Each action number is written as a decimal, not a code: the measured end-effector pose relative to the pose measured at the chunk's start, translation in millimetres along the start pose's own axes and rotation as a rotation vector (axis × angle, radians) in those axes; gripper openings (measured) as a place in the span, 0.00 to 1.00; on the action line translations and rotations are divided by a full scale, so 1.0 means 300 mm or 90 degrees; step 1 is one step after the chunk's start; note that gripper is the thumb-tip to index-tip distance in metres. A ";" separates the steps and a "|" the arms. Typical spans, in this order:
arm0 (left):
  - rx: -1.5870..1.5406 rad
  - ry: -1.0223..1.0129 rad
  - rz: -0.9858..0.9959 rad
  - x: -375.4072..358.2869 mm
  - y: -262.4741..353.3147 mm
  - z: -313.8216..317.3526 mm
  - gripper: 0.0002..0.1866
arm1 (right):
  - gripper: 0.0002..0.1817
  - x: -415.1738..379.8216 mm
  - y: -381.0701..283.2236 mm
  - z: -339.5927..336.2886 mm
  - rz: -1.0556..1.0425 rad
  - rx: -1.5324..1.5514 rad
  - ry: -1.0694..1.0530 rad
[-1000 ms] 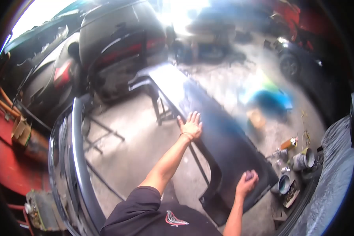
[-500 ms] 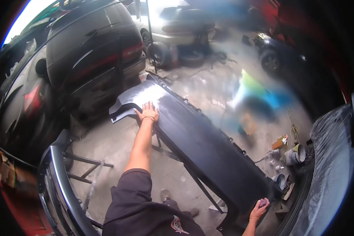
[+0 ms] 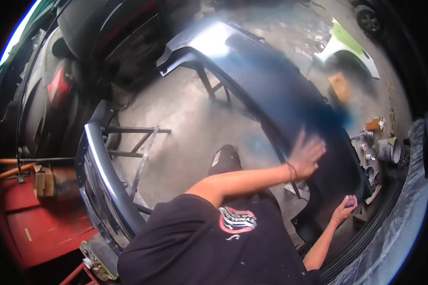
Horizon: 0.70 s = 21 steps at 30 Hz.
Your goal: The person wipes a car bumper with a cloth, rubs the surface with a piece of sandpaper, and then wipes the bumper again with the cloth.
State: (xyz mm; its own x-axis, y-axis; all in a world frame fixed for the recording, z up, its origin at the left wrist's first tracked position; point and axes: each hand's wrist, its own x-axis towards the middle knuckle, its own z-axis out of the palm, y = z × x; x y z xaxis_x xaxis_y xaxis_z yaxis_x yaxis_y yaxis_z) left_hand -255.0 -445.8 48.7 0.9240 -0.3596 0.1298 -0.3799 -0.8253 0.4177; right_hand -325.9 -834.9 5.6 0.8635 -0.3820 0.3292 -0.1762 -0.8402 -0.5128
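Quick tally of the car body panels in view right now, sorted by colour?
Dark blue-black bumper on a stand, left hand flat on it, right hand at its near end: 1
Dark bumper with chrome strip on a rack: 1
Light green fender on the floor: 1
Total: 3

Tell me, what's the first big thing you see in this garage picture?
A long dark car bumper on a metal stand fills the middle, shiny at its far end. The person's left hand lies flat on it, while the right hand holds a small purple pad at its near end. A second bumper curves along the left.
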 end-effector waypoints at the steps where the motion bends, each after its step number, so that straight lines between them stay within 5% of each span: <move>1: 0.048 -0.007 0.039 0.008 0.030 0.046 0.35 | 0.26 0.004 0.034 -0.002 -0.010 -0.002 0.009; 4: 0.021 -0.017 0.081 0.019 -0.195 -0.005 0.36 | 0.28 0.037 0.139 0.045 0.042 0.032 0.010; 6: 0.048 -0.043 -0.083 0.047 -0.468 -0.316 0.35 | 0.28 0.040 0.078 0.064 0.126 -0.038 0.053; 7: 0.142 0.193 -0.094 0.046 -0.735 -0.185 0.35 | 0.28 0.047 0.070 0.106 0.127 -0.036 0.062; 8: 0.175 0.067 -0.174 0.067 -0.934 -0.328 0.35 | 0.30 0.039 0.090 0.143 0.171 -0.043 0.084; 10: 0.217 0.083 -0.379 0.090 -1.254 -0.568 0.34 | 0.33 0.041 0.008 0.164 0.256 -0.097 0.103; 13: 0.202 -0.072 -0.541 0.145 -1.764 -0.755 0.34 | 0.34 0.008 -0.117 0.226 0.140 -0.166 0.148; 16: 0.197 -0.173 -0.451 0.198 -2.014 -0.855 0.35 | 0.32 -0.007 -0.265 0.231 0.177 -0.176 0.170; 17: -0.196 -0.076 -0.542 0.199 -2.098 -0.902 0.35 | 0.32 -0.004 -0.296 0.226 0.175 -0.161 0.166; 18: -0.149 0.040 -0.504 0.207 -2.173 -0.906 0.37 | 0.32 0.004 -0.331 0.231 0.190 -0.168 0.171; 21: -0.006 0.315 -0.468 0.232 -1.956 -0.930 0.33 | 0.32 -0.005 -0.382 0.213 0.208 -0.163 0.160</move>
State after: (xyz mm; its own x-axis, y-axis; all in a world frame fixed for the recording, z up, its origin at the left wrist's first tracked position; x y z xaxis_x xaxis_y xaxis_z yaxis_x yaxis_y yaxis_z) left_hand 44.1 134.9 63.4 0.8475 0.4918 0.1995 0.3156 -0.7691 0.5557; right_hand -276.7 -713.5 13.2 0.6086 -0.6962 0.3806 -0.5567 -0.7165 -0.4204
